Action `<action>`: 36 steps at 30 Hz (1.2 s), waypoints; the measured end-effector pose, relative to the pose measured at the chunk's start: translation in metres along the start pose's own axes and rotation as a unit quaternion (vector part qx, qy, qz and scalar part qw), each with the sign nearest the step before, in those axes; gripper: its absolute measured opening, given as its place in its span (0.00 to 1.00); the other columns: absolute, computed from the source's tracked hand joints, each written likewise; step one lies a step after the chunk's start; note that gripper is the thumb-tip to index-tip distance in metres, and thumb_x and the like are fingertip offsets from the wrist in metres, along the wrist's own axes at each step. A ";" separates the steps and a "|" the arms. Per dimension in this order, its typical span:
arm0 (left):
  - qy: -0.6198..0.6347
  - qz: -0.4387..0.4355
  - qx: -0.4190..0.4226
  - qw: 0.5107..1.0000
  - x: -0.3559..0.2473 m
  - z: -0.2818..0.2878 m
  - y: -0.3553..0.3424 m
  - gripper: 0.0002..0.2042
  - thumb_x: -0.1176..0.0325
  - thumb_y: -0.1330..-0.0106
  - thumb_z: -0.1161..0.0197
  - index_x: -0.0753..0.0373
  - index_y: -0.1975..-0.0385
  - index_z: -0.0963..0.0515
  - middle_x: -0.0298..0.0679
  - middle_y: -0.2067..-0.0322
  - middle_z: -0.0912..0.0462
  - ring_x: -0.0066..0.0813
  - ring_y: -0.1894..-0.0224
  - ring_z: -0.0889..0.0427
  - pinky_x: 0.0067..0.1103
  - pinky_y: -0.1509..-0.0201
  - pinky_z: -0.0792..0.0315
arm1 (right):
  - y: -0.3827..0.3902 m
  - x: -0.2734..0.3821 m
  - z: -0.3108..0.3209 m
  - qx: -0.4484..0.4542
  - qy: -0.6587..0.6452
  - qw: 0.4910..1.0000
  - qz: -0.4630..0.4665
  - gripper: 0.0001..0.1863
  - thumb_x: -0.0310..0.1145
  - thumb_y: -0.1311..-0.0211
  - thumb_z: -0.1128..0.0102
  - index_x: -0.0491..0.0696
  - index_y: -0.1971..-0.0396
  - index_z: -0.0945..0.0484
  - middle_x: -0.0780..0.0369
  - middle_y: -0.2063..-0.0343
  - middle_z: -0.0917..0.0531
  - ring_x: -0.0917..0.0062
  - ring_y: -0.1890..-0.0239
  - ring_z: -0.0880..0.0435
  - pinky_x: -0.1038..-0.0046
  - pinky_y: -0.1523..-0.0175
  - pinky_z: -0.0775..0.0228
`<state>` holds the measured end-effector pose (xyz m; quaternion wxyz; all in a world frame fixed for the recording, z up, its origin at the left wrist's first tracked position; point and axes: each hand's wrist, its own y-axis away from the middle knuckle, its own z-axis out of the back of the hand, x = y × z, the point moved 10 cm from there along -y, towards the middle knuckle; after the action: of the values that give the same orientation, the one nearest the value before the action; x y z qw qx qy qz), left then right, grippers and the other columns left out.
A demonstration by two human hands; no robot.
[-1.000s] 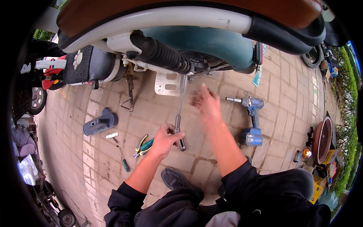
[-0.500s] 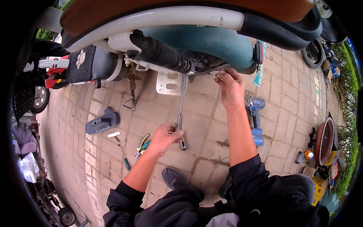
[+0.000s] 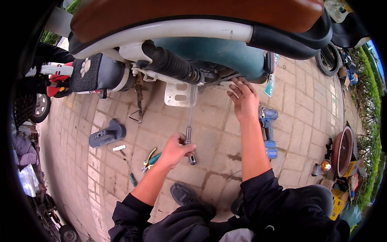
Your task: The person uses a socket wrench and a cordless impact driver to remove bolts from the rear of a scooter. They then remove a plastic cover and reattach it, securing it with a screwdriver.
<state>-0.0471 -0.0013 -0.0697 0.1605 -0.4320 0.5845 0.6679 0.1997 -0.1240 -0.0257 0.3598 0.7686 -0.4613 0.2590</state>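
My left hand [image 3: 177, 150] is closed around the thick lower end of a long metal socket wrench [image 3: 191, 113]. The wrench's shaft runs up to the axle area below the black shock absorber [image 3: 171, 62] of a scooter. My right hand [image 3: 244, 99] is at the rear wheel, under the teal fender [image 3: 213, 50]. Its fingers are apart, with the fingertips at a dark thin strip by the fender's lower edge; whatever they touch there is partly hidden. A white metal plate [image 3: 170, 97] with slots hangs beside the wrench's upper end.
On the paving lie a blue cordless impact driver [image 3: 269, 133], pliers [image 3: 150, 160], a screwdriver [image 3: 132, 179] and a dark plastic part [image 3: 107, 133]. The scooter's brown seat [image 3: 181, 16] and white rail [image 3: 169, 30] overhang the work. A reddish basin [image 3: 344, 151] stands far right.
My right hand's fingers have spread from a pinch, staying near the fender. My left hand still grips the wrench, its thumb now across the shaft. The view has shifted slightly.
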 end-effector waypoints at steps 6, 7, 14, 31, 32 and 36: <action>0.020 0.008 0.051 0.998 0.005 0.009 -0.001 0.12 0.75 0.40 0.39 0.74 0.60 0.31 0.42 0.67 0.22 0.27 0.66 0.20 0.22 0.61 0.24 | -0.008 -0.033 0.033 -0.097 -0.280 0.948 -0.118 0.15 0.25 0.46 0.49 0.46 0.57 0.30 0.60 0.56 0.23 0.73 0.57 0.26 0.63 0.47 0.35; 0.050 0.007 0.059 0.997 0.005 0.006 -0.002 0.12 0.75 0.40 0.40 0.73 0.60 0.30 0.42 0.67 0.22 0.27 0.66 0.20 0.22 0.62 0.24 | -0.014 -0.027 0.036 -0.080 -0.280 0.950 -0.109 0.15 0.24 0.47 0.50 0.47 0.57 0.30 0.60 0.56 0.23 0.73 0.57 0.26 0.62 0.46 0.36; -0.030 -0.037 -0.006 0.999 -0.008 -0.002 -0.013 0.17 0.74 0.49 0.32 0.69 0.63 0.32 0.38 0.72 0.27 0.25 0.75 0.24 0.21 0.74 0.26 | -0.019 -0.019 0.041 -0.063 -0.214 0.974 -0.046 0.22 0.21 0.50 0.53 0.50 0.52 0.31 0.63 0.52 0.25 0.70 0.55 0.27 0.58 0.48 0.37; -0.145 0.036 0.129 0.980 0.019 0.006 -0.036 0.10 0.76 0.42 0.41 0.67 0.62 0.31 0.39 0.71 0.26 0.24 0.78 0.29 0.19 0.76 0.31 | 0.091 -0.146 -0.018 0.029 0.346 0.935 -0.070 0.16 0.40 0.55 0.37 0.39 0.82 0.20 0.60 0.88 0.22 0.76 0.86 0.26 0.68 0.79 0.32; -0.122 0.034 0.114 0.985 0.018 0.009 -0.033 0.11 0.76 0.41 0.41 0.68 0.60 0.31 0.39 0.69 0.25 0.25 0.75 0.27 0.19 0.72 0.29 | 0.091 -0.149 -0.015 0.012 0.330 0.940 -0.085 0.15 0.39 0.55 0.37 0.39 0.82 0.20 0.60 0.88 0.23 0.76 0.86 0.26 0.68 0.79 0.32; 0.064 0.055 0.126 0.988 0.017 -0.010 -0.013 0.15 0.74 0.37 0.42 0.69 0.52 0.32 0.43 0.61 0.24 0.31 0.64 0.22 0.22 0.58 0.25 | 0.088 -0.159 -0.007 -0.002 0.310 0.942 -0.133 0.13 0.36 0.55 0.40 0.39 0.79 0.20 0.59 0.87 0.23 0.76 0.85 0.26 0.68 0.79 0.33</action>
<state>-0.0440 -0.0120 -0.0902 0.1391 -0.4176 0.6960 0.5673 0.0502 -0.0632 -0.1102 0.5179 0.7038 -0.2214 0.4329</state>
